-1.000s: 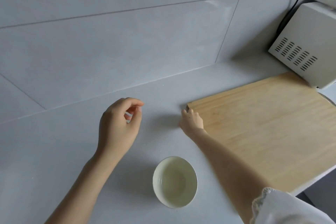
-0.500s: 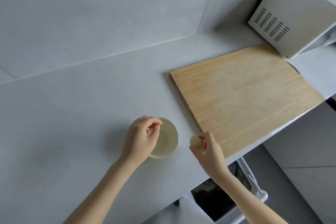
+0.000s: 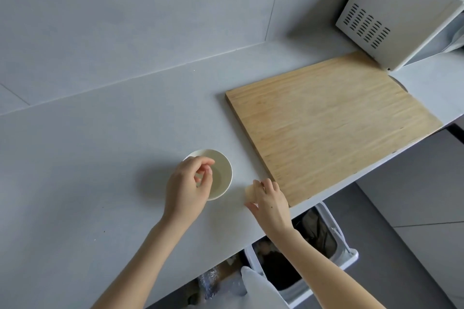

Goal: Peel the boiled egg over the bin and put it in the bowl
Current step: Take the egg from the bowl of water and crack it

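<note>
A pale boiled egg (image 3: 250,193) is gripped in my right hand (image 3: 270,202), low over the grey counter beside the near left corner of the cutting board. A small white bowl (image 3: 224,170) sits on the counter to its left and looks empty. My left hand (image 3: 188,185) hovers over the bowl's near left side, fingers loosely curled with nothing in them. A white bin (image 3: 321,241) with dark contents stands on the floor below the counter edge, under my right forearm.
A large wooden cutting board (image 3: 326,125) lies on the counter to the right, overhanging the front edge. A white microwave (image 3: 391,10) stands at the back right corner. Tiled wall behind. Foil and bags lie on the floor left of the bin.
My right hand picked the egg up from by the board's far corner and drew it toward the counter's front edge. My left hand came back over the bowl. The view tilted down, showing the bin.
</note>
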Demonstrator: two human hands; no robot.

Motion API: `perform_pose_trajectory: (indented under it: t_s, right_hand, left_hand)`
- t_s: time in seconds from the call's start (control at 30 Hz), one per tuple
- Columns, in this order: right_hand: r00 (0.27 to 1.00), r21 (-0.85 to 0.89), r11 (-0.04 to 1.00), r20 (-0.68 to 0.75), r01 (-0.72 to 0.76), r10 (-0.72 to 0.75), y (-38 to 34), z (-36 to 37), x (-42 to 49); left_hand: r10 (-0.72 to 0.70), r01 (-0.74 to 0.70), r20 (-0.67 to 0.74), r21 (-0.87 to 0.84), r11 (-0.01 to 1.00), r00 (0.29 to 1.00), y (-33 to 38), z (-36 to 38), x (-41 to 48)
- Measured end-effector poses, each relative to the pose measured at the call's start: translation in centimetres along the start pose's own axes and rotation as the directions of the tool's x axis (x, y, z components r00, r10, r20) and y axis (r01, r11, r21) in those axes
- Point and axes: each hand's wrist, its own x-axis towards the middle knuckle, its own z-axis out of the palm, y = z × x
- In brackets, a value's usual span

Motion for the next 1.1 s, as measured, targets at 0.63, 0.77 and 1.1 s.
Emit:
perform_pose_trajectory:
  t_s: [0.63, 0.77, 1.1]
  right_hand:
    - [0.998, -0.056, 0.997, 0.032, -0.06, 0.062, -0.5, 0.2, -0.4]
    - [0.956, 0.433, 0.853, 0.096, -0.291, 0.277, -0.7, -1.0, 0.2]
    - [0.994, 0.386, 0.919, -0.036, -0.078, 0.1, 0.7, 0.3, -2.2]
  left_hand:
    - [-0.027, 0.027, -0.013, 0.03, 0.999, 1.0, -0.3, 0.2, -2.2]
    - [-0.021, 0.022, -0.006, 0.027, 0.999, 1.0, 0.0, 0.2, -2.3]
    - [-0.01, 0.009, 0.025, 0.042, 0.999, 1.0, 0.0, 0.3, -2.5]
